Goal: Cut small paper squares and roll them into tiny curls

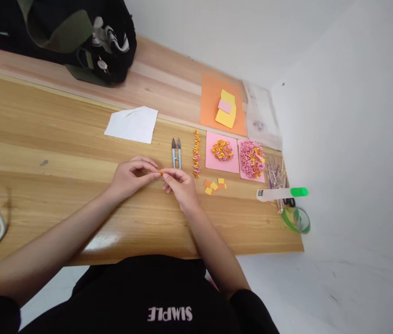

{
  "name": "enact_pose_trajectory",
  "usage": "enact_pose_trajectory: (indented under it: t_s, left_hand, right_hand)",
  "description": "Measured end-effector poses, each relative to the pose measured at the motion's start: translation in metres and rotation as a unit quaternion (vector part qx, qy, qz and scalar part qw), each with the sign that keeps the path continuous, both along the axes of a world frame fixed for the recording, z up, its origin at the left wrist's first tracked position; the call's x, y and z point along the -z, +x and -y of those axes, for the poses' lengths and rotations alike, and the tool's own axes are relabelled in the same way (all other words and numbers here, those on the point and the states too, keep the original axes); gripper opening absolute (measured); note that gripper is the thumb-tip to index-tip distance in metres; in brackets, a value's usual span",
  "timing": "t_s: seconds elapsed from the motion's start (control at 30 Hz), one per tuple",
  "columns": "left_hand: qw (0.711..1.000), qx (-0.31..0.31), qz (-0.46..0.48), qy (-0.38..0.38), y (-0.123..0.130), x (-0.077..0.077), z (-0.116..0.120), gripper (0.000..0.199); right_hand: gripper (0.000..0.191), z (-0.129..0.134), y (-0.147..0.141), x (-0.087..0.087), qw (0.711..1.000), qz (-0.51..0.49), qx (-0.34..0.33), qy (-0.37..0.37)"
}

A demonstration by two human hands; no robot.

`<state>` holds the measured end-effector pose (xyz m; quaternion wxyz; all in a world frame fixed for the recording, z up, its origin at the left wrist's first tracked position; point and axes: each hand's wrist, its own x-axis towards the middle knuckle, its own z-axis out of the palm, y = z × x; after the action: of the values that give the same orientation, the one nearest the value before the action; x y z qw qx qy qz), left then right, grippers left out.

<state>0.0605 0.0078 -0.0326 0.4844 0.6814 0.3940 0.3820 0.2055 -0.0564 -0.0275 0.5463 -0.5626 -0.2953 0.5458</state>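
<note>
Between my fingertips is a small orange piece of paper (pixel 161 172), partly hidden. My left hand (pixel 132 177) pinches its left end with thumb and forefinger. At its other end, my right hand (pixel 182 186) is closed on it too. Just beyond lie thread snips (pixel 176 155) with blue handles, blades pointing away. A row of small twisted orange and pink paper pieces (pixel 196 153) runs to the right of the snips. Several little orange and yellow paper squares (pixel 213 185) lie scattered to the right of my right hand.
Heaps of tiny orange and pink pieces (pixel 222 150) rest on pink paper squares. Behind them is an orange sheet (pixel 206 104). A white sheet (pixel 132 125), a black bag (pixel 60 41), a green-tipped glue bottle (pixel 280 193) and a green cup (pixel 295 220) stand around. A wall borders the right.
</note>
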Motion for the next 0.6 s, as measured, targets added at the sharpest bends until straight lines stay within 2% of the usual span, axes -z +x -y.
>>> enact_pose_trajectory:
  t_s: [0.33,0.6]
  left_hand:
    - [1.000,0.002,0.007,0.001,0.0007,0.0006,0.0000,0.024]
    - [1.000,-0.004,0.004,-0.016,0.0002,0.0004,-0.0003,0.027]
  right_hand:
    - [0.010,0.0004,-0.0009,0.0017,1.000,0.000,0.001,0.011]
    - [0.009,0.0009,0.0006,0.0061,0.999,0.025,-0.026,0.019]
